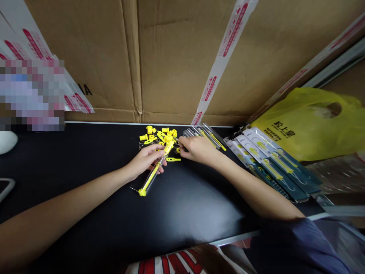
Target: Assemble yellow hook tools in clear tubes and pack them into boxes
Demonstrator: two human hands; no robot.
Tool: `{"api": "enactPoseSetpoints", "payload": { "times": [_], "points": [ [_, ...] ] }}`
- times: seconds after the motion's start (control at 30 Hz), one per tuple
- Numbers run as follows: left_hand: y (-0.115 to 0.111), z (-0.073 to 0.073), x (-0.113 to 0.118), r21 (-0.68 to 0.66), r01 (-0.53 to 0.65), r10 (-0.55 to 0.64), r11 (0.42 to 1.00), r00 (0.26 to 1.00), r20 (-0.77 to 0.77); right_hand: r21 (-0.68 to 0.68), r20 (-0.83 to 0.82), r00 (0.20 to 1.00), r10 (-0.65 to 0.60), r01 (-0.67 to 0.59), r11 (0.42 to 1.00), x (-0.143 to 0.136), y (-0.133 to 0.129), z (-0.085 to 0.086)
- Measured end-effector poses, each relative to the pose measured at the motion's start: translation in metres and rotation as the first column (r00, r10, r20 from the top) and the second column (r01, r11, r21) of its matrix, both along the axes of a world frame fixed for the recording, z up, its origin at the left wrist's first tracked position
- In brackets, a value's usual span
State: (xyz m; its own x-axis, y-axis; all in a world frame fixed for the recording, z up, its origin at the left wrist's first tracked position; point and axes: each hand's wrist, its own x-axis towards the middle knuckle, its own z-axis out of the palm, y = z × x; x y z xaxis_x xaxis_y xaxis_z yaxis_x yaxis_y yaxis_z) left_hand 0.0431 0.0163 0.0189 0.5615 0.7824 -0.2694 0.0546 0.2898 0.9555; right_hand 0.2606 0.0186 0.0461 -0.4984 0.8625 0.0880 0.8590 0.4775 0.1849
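Left hand [146,160] gripped clear-yellow tube [154,174], fingers wrapped round, tilted over mid counter [182,209] | right hand [196,149] curled by yellow parts [149,130], couldn't tell hold | carded packs [270,163] lay right

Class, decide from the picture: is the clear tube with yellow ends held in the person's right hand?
No, the left hand grips the clear tube, while the right hand is beside the loose yellow parts.

Looks like a little makeshift workshop, tbh. Tall taped cardboard [176,61] stands behind the black table [119,222], loose yellow parts [149,129] lie near its far edge, and printed retail packs [269,163] overlap along its right side.
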Motion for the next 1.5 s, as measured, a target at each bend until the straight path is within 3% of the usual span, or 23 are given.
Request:
{"api": "enactPoseSetpoints", "payload": {
  "times": [0.2,0.33,0.4,0.47,0.57,0.63,0.77,0.83,1.03,1.2,1.4,1.5],
  "points": [
    [-0.001,0.0,0.0,-0.012,-0.019,0.019,1.0,1.0,0.017,0.015,-0.203,0.964,-0.174,0.181,0.983,-0.001,0.002,-0.002],
    [-0.001,0.0,0.0,0.007,-0.005,0.005,1.0,1.0,0.02,0.036,-0.468,0.874,-0.131,0.167,0.985,0.004,0.005,0.001],
    [-0.001,0.0,-0.001,0.011,0.01,-0.01,1.0,1.0,0.019,-0.049,-0.667,0.738,-0.108,0.102,0.994,0.008,0.008,0.002],
    [0.0,0.0,-0.001,0.015,0.02,-0.021,1.0,1.0,0.022,-0.226,-0.831,0.527,-0.181,-0.021,0.974,0.01,0.012,0.001],
    [0.0,-0.001,-0.001,0.023,0.024,-0.025,0.999,0.999,0.025,-0.443,-0.89,0.232,-0.393,-0.235,0.865,0.01,0.016,-0.004],
    [0.0,-0.001,-0.001,0.034,0.031,-0.032,0.999,0.999,0.025,-0.528,-0.847,0.138,-0.513,-0.33,0.783,0.007,0.015,-0.008],
    [0.0,-0.002,-0.002,0.065,0.067,-0.069,0.996,0.997,0.026,-0.656,-0.73,0.178,-0.66,-0.452,0.604,-0.001,0.005,-0.012],
    [0.001,-0.003,-0.002,0.07,0.085,-0.087,0.994,0.996,0.022,-0.656,-0.731,0.223,-0.645,-0.491,0.573,-0.004,0.0,-0.011],
    [0.0,-0.004,-0.002,0.071,0.112,-0.114,0.991,0.993,0.023,-0.592,-0.805,0.376,-0.459,-0.452,0.667,-0.002,-0.001,-0.011],
    [-0.001,-0.002,-0.001,0.072,0.118,-0.119,0.99,0.993,0.022,-0.577,-0.817,0.36,-0.451,-0.504,0.643,0.002,0.004,-0.015],
    [0.0,-0.001,-0.001,0.07,0.108,-0.109,0.992,0.994,0.024,-0.604,-0.797,0.348,-0.494,-0.445,0.661,-0.002,-0.001,-0.011],
    [-0.001,0.0,-0.001,0.053,0.07,-0.072,0.996,0.997,0.032,-0.603,-0.797,0.256,-0.547,-0.381,0.7,-0.002,-0.001,-0.003]
  ]
}}
